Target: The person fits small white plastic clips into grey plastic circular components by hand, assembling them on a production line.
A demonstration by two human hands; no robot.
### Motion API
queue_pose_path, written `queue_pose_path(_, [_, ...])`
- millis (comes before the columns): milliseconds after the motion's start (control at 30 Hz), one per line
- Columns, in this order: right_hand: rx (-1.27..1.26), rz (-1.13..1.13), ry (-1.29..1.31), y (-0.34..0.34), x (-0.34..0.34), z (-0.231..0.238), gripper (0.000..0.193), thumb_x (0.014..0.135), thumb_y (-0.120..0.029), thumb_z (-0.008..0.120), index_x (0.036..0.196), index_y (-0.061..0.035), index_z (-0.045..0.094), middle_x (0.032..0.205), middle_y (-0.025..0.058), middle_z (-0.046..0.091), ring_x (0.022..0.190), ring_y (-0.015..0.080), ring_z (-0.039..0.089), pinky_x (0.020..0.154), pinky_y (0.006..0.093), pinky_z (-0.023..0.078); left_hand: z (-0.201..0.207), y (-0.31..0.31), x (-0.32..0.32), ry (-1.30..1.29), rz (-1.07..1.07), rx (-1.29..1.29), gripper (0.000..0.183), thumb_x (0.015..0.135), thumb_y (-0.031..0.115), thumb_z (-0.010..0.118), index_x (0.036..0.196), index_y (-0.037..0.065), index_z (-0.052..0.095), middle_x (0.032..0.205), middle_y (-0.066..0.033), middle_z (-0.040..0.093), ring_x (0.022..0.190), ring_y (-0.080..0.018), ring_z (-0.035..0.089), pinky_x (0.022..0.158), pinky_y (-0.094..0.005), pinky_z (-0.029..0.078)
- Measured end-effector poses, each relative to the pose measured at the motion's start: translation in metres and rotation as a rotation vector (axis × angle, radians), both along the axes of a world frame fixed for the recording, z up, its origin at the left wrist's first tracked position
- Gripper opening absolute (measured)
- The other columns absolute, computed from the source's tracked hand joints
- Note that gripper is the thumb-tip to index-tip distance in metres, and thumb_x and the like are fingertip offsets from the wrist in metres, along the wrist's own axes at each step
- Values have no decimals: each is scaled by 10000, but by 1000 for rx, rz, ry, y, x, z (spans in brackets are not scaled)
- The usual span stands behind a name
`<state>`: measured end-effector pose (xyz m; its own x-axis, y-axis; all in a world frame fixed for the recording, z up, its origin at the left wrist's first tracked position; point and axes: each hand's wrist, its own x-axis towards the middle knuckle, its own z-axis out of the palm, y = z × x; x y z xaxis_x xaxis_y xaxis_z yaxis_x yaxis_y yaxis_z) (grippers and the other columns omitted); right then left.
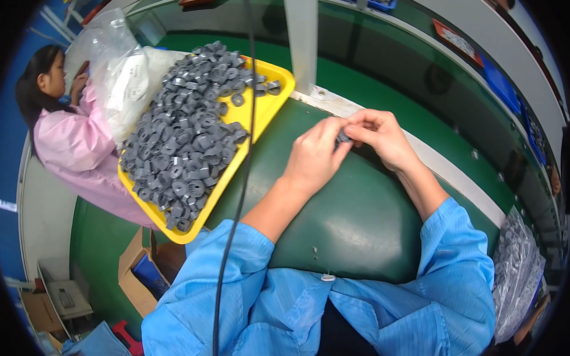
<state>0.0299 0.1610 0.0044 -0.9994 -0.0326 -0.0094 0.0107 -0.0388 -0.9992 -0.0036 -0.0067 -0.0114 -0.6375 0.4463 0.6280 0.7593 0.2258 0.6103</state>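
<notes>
Above the green work table (324, 227), my left hand (313, 153) and my right hand (384, 139) meet, fingertips pinched together. Between them is a small dark grey ring-like part (342, 137), mostly covered by the fingers. Both hands are closed on it. To the left lies a yellow tray (273, 109) heaped with loose grey round parts (183, 131) of the same colour, many with a hole through the middle. A few of these parts sit apart near the tray's far right corner.
A black cable (249, 148) hangs across the view in front of the tray. Behind the tray stands a clear plastic bag (121, 83). A person in pink (76, 135) sits at the left. A white rail (422, 148) borders the table's far side; an open cardboard box (134, 265) is lower left.
</notes>
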Motion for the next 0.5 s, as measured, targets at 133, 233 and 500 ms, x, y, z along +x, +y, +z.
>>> queue_pose_path(133, [39, 193, -255, 19, 6, 17, 151, 791, -28, 692, 929, 7, 641, 802, 60, 669, 664, 87, 602, 625, 207, 489, 9, -14, -10, -63, -291, -46, 292, 725, 68, 738, 998, 59, 632, 877, -120, 627, 802, -303, 634, 692, -351, 525])
queue_pose_path(233, [221, 282, -206, 18, 10, 21, 138, 774, 25, 690, 893, 0, 625, 784, 40, 664, 668, 76, 602, 619, 202, 490, 5, -17, -11, -77, -389, -130, 299, 715, 79, 741, 999, 86, 647, 831, -100, 609, 777, -290, 620, 678, -365, 516])
queue_pose_path(500, [348, 60, -51, 0, 15, 14, 169, 773, 44, 677, 930, 26, 617, 835, 32, 656, 744, 64, 608, 660, 194, 497, 2, -20, -9, -47, -305, -65, 305, 712, 65, 721, 998, 78, 614, 864, -111, 596, 826, -330, 605, 722, -413, 515])
